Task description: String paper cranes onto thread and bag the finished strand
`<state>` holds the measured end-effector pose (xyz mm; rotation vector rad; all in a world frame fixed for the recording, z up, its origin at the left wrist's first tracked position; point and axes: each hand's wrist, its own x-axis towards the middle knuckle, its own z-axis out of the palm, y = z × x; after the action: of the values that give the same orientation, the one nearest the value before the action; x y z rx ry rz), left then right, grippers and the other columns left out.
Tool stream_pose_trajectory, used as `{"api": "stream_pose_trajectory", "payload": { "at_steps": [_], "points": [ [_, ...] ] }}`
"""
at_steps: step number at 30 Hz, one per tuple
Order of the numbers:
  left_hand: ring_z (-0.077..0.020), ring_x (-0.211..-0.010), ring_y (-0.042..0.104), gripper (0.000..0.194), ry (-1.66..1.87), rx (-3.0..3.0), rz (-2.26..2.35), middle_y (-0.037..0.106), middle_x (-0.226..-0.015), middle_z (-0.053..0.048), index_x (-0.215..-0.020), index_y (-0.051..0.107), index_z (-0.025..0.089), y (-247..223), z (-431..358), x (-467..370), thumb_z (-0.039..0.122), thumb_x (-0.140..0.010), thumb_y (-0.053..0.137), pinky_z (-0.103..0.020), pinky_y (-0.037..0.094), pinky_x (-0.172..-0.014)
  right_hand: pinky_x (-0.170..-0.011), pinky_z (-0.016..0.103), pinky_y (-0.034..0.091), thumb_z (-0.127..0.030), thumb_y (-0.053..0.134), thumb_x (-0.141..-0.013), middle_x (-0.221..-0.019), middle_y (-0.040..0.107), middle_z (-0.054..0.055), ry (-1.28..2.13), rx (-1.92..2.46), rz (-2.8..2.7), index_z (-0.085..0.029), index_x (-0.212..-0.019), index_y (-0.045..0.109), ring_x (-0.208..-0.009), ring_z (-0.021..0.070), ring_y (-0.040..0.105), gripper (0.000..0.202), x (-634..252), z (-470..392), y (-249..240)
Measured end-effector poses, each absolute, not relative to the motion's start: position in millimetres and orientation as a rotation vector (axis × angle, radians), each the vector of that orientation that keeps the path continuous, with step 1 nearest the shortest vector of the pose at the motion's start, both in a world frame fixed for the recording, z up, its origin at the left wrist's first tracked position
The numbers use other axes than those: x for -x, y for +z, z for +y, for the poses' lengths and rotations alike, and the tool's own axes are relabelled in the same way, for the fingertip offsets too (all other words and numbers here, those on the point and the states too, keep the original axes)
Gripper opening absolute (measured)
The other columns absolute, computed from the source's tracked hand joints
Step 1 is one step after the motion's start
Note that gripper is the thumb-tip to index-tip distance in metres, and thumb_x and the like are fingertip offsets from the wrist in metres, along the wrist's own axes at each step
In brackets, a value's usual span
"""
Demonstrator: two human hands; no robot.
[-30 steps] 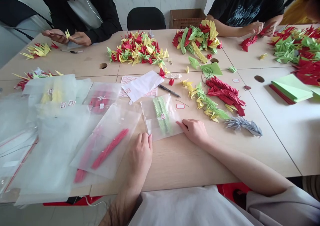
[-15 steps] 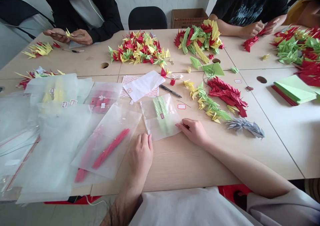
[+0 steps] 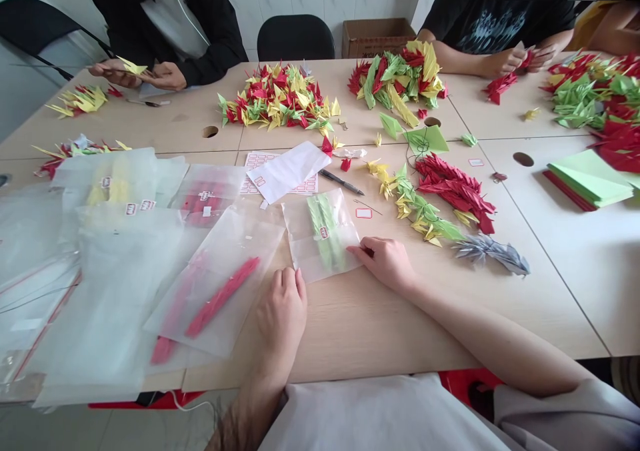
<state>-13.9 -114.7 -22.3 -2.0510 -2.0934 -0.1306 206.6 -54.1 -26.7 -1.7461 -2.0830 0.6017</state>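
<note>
A frosted plastic bag [image 3: 297,219] lies on the table in front of me, with green folded-paper strands [image 3: 320,212] and a small label [image 3: 323,232] on it. At its lower right edge, my right hand [image 3: 387,261] pinches the bag between thumb and fingers. My left hand [image 3: 283,304] rests on the table below the bag's lower left corner, fingers curled in; nothing shows in it. Left of that hand lies a larger frosted bag [image 3: 265,238] with a pink-red strand [image 3: 223,296]. A needle [image 3: 367,206] and a red-edged label [image 3: 364,213] are right of the green strands' bag.
Stacked frosted bags [image 3: 120,291] cover the left side. A pen [image 3: 341,182] and white paper [image 3: 287,171] lie beyond my hands. Strings of paper cranes [image 3: 453,188] are to the right; a crane heap [image 3: 280,98] stands at the back. Two people fold paper across the table.
My right hand has slid slightly left along the bag's edge. Across the table at left, the yellow paper in a person's hands looks larger. My left hand has hardly moved.
</note>
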Motion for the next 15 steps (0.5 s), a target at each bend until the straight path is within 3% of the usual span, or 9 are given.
{"api": "stream_pose_trajectory", "payload": {
  "at_steps": [6, 9, 12, 15],
  "points": [
    [-0.0173, -0.06, 0.056, 0.033, -0.091, 2.078, -2.094, 0.062, -0.074, -0.005, -0.079, 0.058, 0.019, -19.1, -113.4, 11.8, 0.031, -0.102, 0.036, -0.03, 0.025, -0.05, -0.054, 0.026, 0.025, -0.047, 0.051, -0.095, -0.065, 0.065, 0.001, 0.589, 1.762, -2.1, -0.021, -0.063, 0.051, -0.056, 0.0156, 0.054, 0.041, -205.2, -53.1, -27.0],
    [-0.0203, -0.067, 0.058, 0.029, -0.137, 2.119, -2.101, 0.063, -0.078, -0.007, -0.083, 0.059, 0.019, -20.3, -111.1, 14.6, 0.03, -0.101, 0.038, -0.031, 0.033, -0.055, -0.053, 0.026, 0.024, -0.047, 0.05, -0.095, -0.065, 0.065, 0.001, 0.564, 1.76, -2.102, -0.021, -0.064, 0.053, -0.056, 0.0158, 0.055, 0.04, -204.6, -53.1, -29.0],
    [-0.0241, -0.088, 0.063, 0.022, -0.343, 2.226, -2.013, 0.068, -0.095, -0.012, -0.097, 0.061, 0.017, -21.1, -109.5, 17.5, 0.024, -0.1, 0.04, -0.035, 0.044, -0.072, -0.053, 0.026, 0.024, -0.046, 0.05, -0.095, -0.065, 0.066, 0.001, 0.544, 1.751, -2.111, -0.021, -0.064, 0.052, -0.056, 0.0156, 0.055, 0.04, -204.5, -53.5, -30.1],
    [-0.0257, -0.116, 0.059, 0.028, -0.544, 2.415, -1.767, 0.064, -0.126, -0.016, -0.122, 0.057, 0.013, -17.7, -109.5, 14.4, 0.021, -0.099, 0.043, -0.039, 0.044, -0.095, -0.053, 0.026, 0.024, -0.045, 0.05, -0.095, -0.066, 0.066, 0.001, 0.541, 1.744, -2.104, -0.021, -0.064, 0.051, -0.056, 0.0152, 0.055, 0.04, -204.4, -53.8, -30.0]
  ]
}}
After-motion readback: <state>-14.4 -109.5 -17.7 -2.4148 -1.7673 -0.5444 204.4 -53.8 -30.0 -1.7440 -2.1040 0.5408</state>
